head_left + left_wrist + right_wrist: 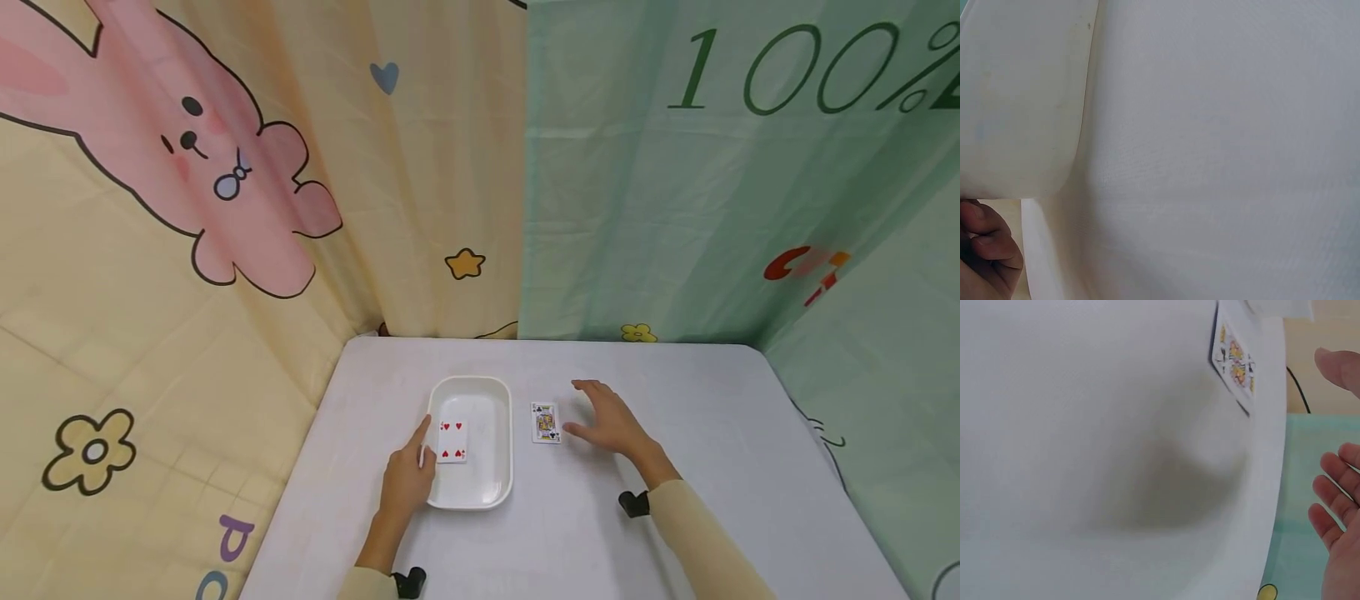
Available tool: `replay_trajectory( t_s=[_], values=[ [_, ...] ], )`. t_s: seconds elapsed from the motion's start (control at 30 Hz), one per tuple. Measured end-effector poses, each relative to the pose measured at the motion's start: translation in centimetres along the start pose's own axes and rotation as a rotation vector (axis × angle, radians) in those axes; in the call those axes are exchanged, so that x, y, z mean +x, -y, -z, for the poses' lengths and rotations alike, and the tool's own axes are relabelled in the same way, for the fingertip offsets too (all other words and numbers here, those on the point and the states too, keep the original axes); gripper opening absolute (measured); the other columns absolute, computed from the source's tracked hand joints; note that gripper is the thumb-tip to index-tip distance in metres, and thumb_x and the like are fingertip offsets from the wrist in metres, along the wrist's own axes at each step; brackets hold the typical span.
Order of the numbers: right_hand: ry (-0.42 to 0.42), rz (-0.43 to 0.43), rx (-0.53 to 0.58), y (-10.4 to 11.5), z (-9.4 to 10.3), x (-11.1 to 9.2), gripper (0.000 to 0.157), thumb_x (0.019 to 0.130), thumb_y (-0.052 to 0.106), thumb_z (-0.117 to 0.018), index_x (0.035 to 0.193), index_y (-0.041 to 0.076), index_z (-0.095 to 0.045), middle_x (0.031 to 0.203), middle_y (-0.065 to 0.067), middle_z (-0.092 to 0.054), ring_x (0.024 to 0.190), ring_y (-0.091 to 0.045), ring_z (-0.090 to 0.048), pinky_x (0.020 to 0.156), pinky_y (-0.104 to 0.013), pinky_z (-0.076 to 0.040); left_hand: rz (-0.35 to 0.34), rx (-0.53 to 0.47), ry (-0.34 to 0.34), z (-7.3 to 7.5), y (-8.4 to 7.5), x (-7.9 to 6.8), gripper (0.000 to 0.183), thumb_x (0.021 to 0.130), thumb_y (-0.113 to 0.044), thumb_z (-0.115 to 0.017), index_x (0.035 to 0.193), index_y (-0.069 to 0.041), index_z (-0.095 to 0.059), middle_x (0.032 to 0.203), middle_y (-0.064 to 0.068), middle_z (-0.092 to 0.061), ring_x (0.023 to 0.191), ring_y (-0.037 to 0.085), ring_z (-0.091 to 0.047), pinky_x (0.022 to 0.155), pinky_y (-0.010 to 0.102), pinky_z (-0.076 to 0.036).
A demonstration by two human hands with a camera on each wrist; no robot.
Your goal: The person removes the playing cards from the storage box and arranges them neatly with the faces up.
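A white rectangular tray point(489, 471) lies on the table, and my left hand point(407, 482) grips its left rim, index finger stretched along the side. Curled fingers point(994, 244) show at the tray's edge in the left wrist view. Inside the tray, toward its left, a four of hearts playing card point(452, 442) lies face up. Right of the tray a face card of clubs point(545, 422) lies face up on the table. Just right of that card is my right hand point(615, 423), thumb and fingers spread apart, holding nothing. The right wrist view shows the fingers point(1335, 494) apart from the card.
A white cloth covers the table point(720, 433). Behind it hang a cream curtain point(420, 192) with cartoon figures and a green curtain point(637, 208) with printed lettering. Each wrist wears a small black device point(634, 503).
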State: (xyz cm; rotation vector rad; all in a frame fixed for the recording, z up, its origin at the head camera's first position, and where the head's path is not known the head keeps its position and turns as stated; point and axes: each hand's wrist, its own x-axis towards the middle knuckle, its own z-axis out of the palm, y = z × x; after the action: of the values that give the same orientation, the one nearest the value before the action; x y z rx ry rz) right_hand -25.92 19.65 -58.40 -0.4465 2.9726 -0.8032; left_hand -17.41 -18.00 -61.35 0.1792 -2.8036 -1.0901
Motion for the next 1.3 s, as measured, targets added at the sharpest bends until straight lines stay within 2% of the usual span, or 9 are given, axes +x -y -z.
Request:
replay_trajectory(
  t_s=[0.23,0.53,0.7,0.93,1.13,1.3],
  values=[
    [-0.061,0.072,0.038,2.5,1.3,0.1,0.083,0.086,0.048,-0.08,0.152,0.01,-0.047,0.154,-0.012,-0.049,0.143,-0.036,-0.045,0.114,-0.06,-0.039,0.017,-0.022,-0.009,-0.1,0.1,0.1,0.056,0.102,-0.02,-0.06,0.156,-0.027,-0.047,0.059,-0.001,-0.042,0.053,0.013,-0.033,0.05,0.026,-0.034],
    [-0.057,0.122,0.072,6.3,1.0,0.9,0.085,0.084,0.051,-0.079,0.153,0.014,-0.047,0.155,-0.009,-0.048,0.144,-0.034,-0.045,0.113,-0.061,-0.04,0.011,-0.036,-0.017,-0.5,0.1,0.1,0.054,0.102,-0.025,-0.062,0.154,-0.027,-0.05,0.06,-0.002,-0.044,0.053,0.012,-0.036,0.05,0.025,-0.034],
    [-0.028,0.151,0.062,8.6,0.1,2.1,0.086,0.084,0.056,-0.077,0.154,0.017,-0.046,0.156,-0.007,-0.047,0.145,-0.032,-0.045,0.113,-0.06,-0.041,0.033,-0.039,-0.019,-0.4,0.2,0.0,0.053,0.102,-0.026,-0.061,0.154,-0.029,-0.05,0.06,-0.001,-0.045,0.054,0.013,-0.037,0.052,0.026,-0.036],
    [0.047,0.154,0.061,11.6,-1.9,3.8,0.091,0.08,0.061,-0.077,0.154,0.019,-0.046,0.156,-0.007,-0.048,0.144,-0.031,-0.046,0.112,-0.057,-0.044,0.029,-0.043,-0.026,-0.3,0.0,0.0,0.053,0.102,-0.025,-0.061,0.154,-0.028,-0.05,0.06,-0.001,-0.045,0.052,0.013,-0.036,0.05,0.026,-0.035],
    [0.096,0.236,0.02,13.6,-4.3,5.1,0.093,0.079,0.067,-0.074,0.153,0.016,-0.047,0.153,-0.007,-0.051,0.139,-0.028,-0.05,0.111,-0.051,-0.046,0.022,-0.03,-0.028,-0.2,0.0,0.0,0.053,0.102,-0.026,-0.062,0.154,-0.027,-0.051,0.059,-0.003,-0.045,0.053,0.012,-0.038,0.052,0.026,-0.038],
    [0.131,0.29,-0.027,14.8,-6.5,5.8,0.094,0.078,0.063,-0.078,0.152,0.013,-0.048,0.153,-0.009,-0.051,0.143,-0.029,-0.047,0.115,-0.05,-0.042,0.01,-0.018,-0.032,-0.3,0.2,0.1,0.052,0.102,-0.027,-0.063,0.154,-0.027,-0.051,0.057,-0.003,-0.044,0.051,0.012,-0.038,0.052,0.026,-0.039]
  ],
)
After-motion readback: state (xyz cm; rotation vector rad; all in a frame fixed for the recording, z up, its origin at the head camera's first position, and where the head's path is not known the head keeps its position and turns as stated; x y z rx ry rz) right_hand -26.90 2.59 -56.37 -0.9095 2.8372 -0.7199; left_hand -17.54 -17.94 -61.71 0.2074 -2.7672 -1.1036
